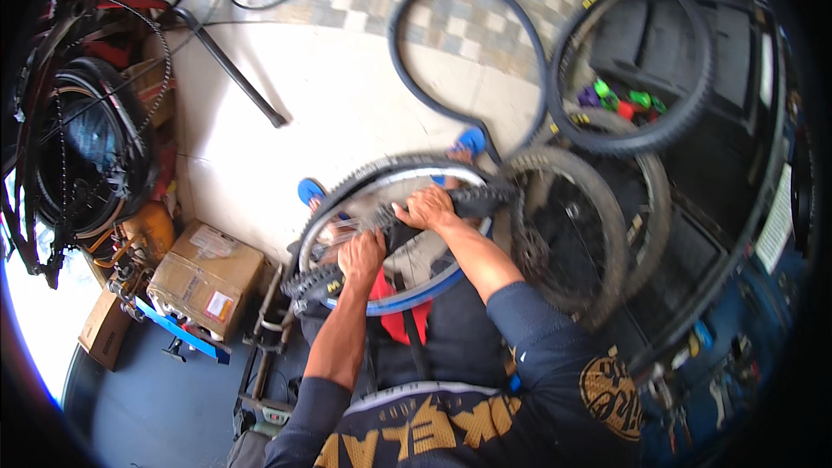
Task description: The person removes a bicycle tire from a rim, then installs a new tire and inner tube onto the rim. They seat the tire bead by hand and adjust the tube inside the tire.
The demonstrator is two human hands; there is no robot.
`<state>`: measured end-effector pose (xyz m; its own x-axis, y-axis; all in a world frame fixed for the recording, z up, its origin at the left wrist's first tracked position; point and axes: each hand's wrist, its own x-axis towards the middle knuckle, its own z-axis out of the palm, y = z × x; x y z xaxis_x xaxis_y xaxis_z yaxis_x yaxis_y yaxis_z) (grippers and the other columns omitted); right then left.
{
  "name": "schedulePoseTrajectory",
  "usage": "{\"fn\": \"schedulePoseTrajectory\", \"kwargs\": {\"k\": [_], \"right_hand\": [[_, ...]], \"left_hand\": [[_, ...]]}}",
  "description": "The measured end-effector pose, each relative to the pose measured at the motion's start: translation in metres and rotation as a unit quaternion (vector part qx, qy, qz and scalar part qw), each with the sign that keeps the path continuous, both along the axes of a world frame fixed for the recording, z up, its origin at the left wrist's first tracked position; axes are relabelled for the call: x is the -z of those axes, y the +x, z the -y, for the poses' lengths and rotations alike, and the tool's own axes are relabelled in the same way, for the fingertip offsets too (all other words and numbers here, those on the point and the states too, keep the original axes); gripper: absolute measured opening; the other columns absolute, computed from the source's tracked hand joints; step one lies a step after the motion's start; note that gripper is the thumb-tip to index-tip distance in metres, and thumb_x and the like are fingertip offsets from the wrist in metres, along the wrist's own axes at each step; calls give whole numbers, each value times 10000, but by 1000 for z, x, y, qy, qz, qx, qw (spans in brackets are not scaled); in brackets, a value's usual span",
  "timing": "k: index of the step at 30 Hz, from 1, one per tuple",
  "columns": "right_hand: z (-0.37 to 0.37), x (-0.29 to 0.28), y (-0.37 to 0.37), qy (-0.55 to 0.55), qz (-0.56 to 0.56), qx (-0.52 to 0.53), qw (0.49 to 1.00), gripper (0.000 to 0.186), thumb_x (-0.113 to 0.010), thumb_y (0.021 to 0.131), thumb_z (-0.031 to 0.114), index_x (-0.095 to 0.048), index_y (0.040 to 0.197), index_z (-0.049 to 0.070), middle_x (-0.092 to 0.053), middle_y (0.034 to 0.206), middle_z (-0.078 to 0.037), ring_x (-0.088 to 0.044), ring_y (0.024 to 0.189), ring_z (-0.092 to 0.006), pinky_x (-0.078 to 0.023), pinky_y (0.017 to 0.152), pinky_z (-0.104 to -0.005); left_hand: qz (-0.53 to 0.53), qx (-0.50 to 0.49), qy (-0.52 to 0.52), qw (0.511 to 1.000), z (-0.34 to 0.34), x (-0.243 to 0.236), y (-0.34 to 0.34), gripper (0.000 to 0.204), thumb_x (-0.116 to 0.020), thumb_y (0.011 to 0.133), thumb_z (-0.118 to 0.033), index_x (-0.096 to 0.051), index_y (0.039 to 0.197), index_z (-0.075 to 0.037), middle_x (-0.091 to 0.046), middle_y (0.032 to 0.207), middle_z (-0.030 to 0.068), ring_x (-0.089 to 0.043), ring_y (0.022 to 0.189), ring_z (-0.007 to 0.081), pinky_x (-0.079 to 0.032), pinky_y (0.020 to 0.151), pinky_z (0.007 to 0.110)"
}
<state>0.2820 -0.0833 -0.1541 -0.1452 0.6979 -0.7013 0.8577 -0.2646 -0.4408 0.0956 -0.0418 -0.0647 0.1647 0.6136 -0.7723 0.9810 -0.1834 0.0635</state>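
A bicycle wheel with a silver rim [414, 302] rests tilted over my lap, its lower edge blue. A black knobby tire [478, 202] lies partly around it, with one stretch crossing over the wheel's face. My left hand [361, 256] is closed on that stretch, left of the wheel's middle. Higher and to the right, my right hand [426, 208] wraps round the same tire, thumb pointing left. The spokes beneath look blurred, and my palms hide part of the tire.
More bicycle wheels [607, 208] lean at my right, below a loose tire [706, 78]. A dark inner tube [394, 35] lies on the floor ahead. At left are a bicycle frame [39, 139] and a cardboard box [208, 273]. Tools [719, 399] lie at lower right.
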Motion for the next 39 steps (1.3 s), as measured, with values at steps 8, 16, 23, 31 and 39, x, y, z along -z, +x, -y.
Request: {"fn": "schedulePoseTrajectory", "kwargs": {"k": [8, 16, 23, 31, 39], "right_hand": [[-23, 5, 20, 218, 28, 145, 965, 664, -501, 968, 653, -707, 729, 69, -697, 763, -143, -677, 784, -350, -464, 810, -486], [-70, -84, -17, 201, 32, 183, 962, 902, -368, 955, 827, -742, 857, 12, -734, 873, -200, -694, 891, -362, -459, 891, -489], [-76, -159, -25, 234, -11, 49, 971, 880, -554, 868, 841, -658, 1149, 14, -679, 1047, -207, -693, 940, -401, -513, 879, -532], [-143, -173, 32, 299, 58, 166, 938, 618, -771, 864, 591, -620, 1094, 38, -677, 1037, -208, -684, 966, -413, -565, 801, -520], [-179, -215, 98, 326, 122, 279, 895, 466, -745, 927, 469, -569, 951, 38, -684, 897, -210, -675, 875, -463, -512, 734, -556]], "left_hand": [[269, -28, 146, 951, 39, -123, -29, 227, -799, 870, -195, -676, 963, -29, -603, 931, 195, -594, 952, 397, -461, 845, 517], [262, -833, -183, 452, 88, -97, -20, 530, -700, 993, -495, -591, 1328, -98, -656, 1217, 109, -611, 1185, 271, -481, 1007, 520], [349, -827, -34, 440, 2, -64, -18, 318, -691, 931, -157, -579, 1223, -98, -661, 1025, 93, -699, 907, 267, -602, 844, 505], [388, -700, 57, 597, 5, -127, -78, 231, -687, 863, -103, -559, 1055, -82, -599, 803, 35, -601, 635, 165, -503, 556, 317], [432, -680, 69, 589, -17, -172, -124, 173, -684, 881, -87, -575, 1016, -85, -575, 759, 13, -551, 568, 128, -458, 512, 279]]}}
